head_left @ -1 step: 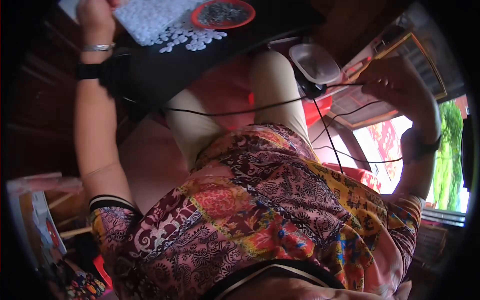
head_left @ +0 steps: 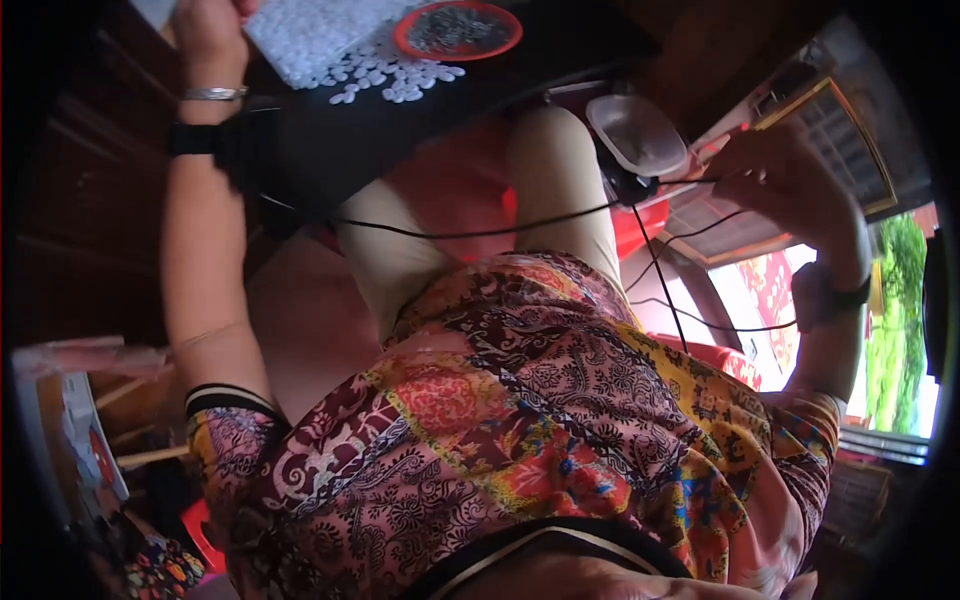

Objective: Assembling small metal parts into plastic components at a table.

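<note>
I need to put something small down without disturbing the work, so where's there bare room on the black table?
The black table shows a bare strip along its near edge, below the loose white pieces, and apparently another dark patch right of the red bowl. It's crowded toward upper left, where the white heap and left hand sit close together.

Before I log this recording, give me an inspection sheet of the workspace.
Surface: black tabletop, partly in view.
Work items: white oval pieces, piled and scattered; red dish holding small grey pieces.
Clutter: clear plastic container, beside the right knee.
Hands: left hand beside the white pile, cut off by the frame; right hand at right, grip unclear.
Cables: black cable crosses over the lap; more dark cables at right.
Surroundings: greenery outside, far right.
</note>
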A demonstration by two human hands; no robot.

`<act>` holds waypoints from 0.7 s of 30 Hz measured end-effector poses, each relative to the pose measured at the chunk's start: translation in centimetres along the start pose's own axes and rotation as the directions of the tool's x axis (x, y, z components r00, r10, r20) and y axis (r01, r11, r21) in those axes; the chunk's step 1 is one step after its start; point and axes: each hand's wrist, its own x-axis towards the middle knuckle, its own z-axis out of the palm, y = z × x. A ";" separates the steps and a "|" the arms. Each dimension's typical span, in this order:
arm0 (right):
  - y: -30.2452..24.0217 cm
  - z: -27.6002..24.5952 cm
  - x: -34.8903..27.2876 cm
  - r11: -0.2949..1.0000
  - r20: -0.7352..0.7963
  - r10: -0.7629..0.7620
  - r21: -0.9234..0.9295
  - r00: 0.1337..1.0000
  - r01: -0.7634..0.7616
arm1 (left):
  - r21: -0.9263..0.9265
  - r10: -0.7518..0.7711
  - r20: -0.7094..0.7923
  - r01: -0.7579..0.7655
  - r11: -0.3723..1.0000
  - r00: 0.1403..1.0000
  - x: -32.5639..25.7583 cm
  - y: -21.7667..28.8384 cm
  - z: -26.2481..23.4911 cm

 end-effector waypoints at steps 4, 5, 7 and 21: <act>0.7 4.4 3.6 0.996 0.085 -0.086 0.001 0.993 0.086 | -0.143 -0.175 -0.061 0.165 0.976 0.983 -2.9 -2.6 -0.6; 1.3 5.5 5.1 0.978 0.053 -0.206 -0.036 0.977 0.208 | -0.124 -0.164 -0.065 0.155 0.980 0.984 -3.7 -3.0 -0.5; 1.7 7.0 7.7 0.971 0.052 -0.225 -0.075 0.973 0.228 | -0.115 -0.235 -0.007 0.232 0.966 0.972 -4.1 -5.2 -1.0; 1.6 11.1 18.2 0.954 -0.366 -0.289 -0.181 0.885 0.238 | -0.301 -0.463 0.111 0.473 0.828 0.880 -7.9 -4.6 4.2</act>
